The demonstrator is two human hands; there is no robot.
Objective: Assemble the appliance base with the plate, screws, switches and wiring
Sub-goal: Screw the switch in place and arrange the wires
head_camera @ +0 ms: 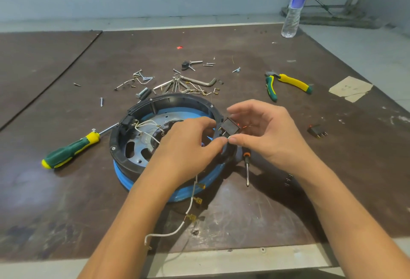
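Note:
The round appliance base [142,110], a black ring over a blue rim, lies upside down mid-table with a metal plate [142,143] and white wiring [146,124] inside. My right hand [266,132] holds a black switch [230,126] just above the ring's right edge. My left hand [188,145] pinches at the switch's metal terminals from the left. A white wire with brass connectors [193,201] trails from under my left hand toward the table's near edge. A second switch [317,131] lies to the right.
Loose screws, bolts and a hex key [177,83] are scattered behind the base. A green-yellow screwdriver [71,147] lies left, a small screwdriver [246,167] right of the base, pliers [286,84] far right. A water bottle [294,5] stands at the back.

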